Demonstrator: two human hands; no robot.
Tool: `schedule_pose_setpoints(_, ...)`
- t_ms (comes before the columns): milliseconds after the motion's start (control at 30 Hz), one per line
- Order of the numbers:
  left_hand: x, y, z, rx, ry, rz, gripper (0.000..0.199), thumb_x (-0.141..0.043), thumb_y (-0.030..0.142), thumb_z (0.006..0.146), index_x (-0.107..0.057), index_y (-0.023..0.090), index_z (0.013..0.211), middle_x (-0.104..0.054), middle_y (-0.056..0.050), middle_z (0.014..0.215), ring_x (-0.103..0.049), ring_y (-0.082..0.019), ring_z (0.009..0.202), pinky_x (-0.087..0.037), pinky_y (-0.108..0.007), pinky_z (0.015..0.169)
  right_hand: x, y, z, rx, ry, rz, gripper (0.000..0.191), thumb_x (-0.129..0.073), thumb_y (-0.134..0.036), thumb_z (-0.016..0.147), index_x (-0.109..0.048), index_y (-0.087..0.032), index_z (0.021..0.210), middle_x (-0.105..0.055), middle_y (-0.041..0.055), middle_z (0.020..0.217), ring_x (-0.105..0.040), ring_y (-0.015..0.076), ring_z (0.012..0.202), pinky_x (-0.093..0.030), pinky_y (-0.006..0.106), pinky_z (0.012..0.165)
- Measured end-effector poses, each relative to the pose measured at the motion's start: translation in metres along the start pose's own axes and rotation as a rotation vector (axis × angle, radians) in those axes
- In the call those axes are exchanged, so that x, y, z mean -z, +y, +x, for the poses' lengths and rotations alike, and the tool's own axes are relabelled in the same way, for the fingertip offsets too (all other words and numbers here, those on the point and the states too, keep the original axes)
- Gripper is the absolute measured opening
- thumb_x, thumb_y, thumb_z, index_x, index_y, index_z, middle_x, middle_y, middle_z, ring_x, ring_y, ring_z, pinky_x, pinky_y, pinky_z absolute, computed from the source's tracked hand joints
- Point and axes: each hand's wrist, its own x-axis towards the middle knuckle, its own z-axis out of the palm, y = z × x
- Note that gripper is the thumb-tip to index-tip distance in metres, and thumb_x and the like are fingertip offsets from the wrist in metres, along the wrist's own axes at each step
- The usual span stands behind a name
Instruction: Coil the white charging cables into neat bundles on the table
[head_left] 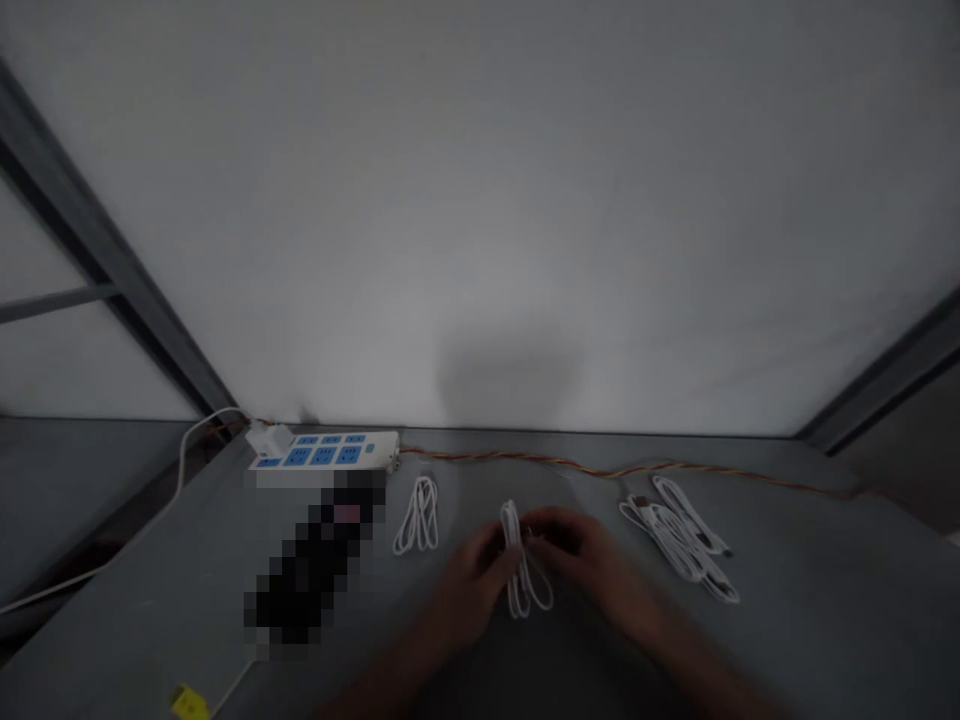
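Observation:
A looped white cable is held upright near the front middle of the grey table. My left hand is closed around its middle, thumb across the strands. At the cable's right side, my right hand has its fingers curled together near a thin strand; what they pinch is too dark and small to make out. One bundled white cable lies to the left of my hands. Several more coiled white cables lie in a pile to the right.
A white power strip with blue sockets and a plugged-in white adapter stands at the back left. In front is a pixelated dark object. A twisted red-yellow wire runs along the back wall. A yellow tag lies front left.

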Motion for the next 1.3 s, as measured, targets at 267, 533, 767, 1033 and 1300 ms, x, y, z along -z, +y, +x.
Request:
schedule_pose_setpoints(267, -0.002, -0.002, -0.001, 0.001, 0.081, 0.163, 0.034, -0.054, 0.036, 0.088, -0.064, 0.016, 0.114, -0.069, -0.003, 0.086, -0.063, -0.020, 0.083, -0.048, -0.030, 0.077, -0.002, 0.002, 0.000, -0.023, 0.035, -0.159, 0.026, -0.057, -0.041, 0.082, -0.068, -0.019, 0.090, -0.066, 0.0033, 0.075, -0.060, 0.0202, 0.068, -0.047, 0.029, 0.063)
schedule_pose_setpoints(533, -0.002, 0.003, -0.004, -0.014, 0.061, 0.142, 0.027, -0.054, 0.029, 0.087, -0.067, 0.016, 0.107, -0.067, -0.003, 0.084, -0.060, -0.018, 0.077, -0.044, -0.027, 0.072, 0.002, -0.004, -0.002, -0.069, -0.006, -0.082, 0.020, -0.059, -0.039, 0.083, -0.066, -0.020, 0.086, -0.066, 0.0031, 0.080, -0.060, 0.0199, 0.074, -0.045, 0.029, 0.067)
schedule_pose_setpoints(767, 0.001, 0.007, 0.000, 0.009, -0.047, -0.081, 0.022, -0.057, 0.025, 0.079, -0.073, 0.016, 0.093, -0.066, -0.001, 0.075, -0.059, -0.019, 0.080, -0.043, -0.028, 0.075, 0.004, -0.007, -0.002, -0.237, -0.051, 0.270, 0.013, -0.071, -0.027, 0.067, -0.063, -0.017, 0.073, -0.059, -0.0014, 0.067, -0.052, 0.0137, 0.062, -0.038, 0.024, 0.058)
schedule_pose_setpoints(1033, 0.005, -0.007, 0.008, 0.157, 0.004, -0.407, 0.024, -0.069, 0.032, 0.072, -0.076, 0.019, 0.091, -0.071, -0.002, 0.079, -0.061, -0.019, 0.078, -0.043, -0.029, 0.075, 0.003, -0.003, -0.002, -0.196, -0.012, 0.190, 0.021, -0.073, -0.037, 0.074, -0.065, -0.018, 0.077, -0.060, -0.0004, 0.069, -0.053, 0.0139, 0.064, -0.039, 0.024, 0.060)
schedule_pose_setpoints(1300, 0.005, -0.011, 0.010, 0.144, 0.085, -0.458, 0.034, -0.077, 0.040, 0.072, -0.074, 0.019, 0.098, -0.069, -0.001, 0.081, -0.060, -0.016, 0.078, -0.044, -0.026, 0.074, 0.002, -0.008, -0.001, -0.115, 0.040, 0.014, 0.031, -0.069, -0.049, 0.076, -0.063, -0.018, 0.077, -0.058, 0.0003, 0.068, -0.052, 0.0149, 0.065, -0.040, 0.025, 0.059)
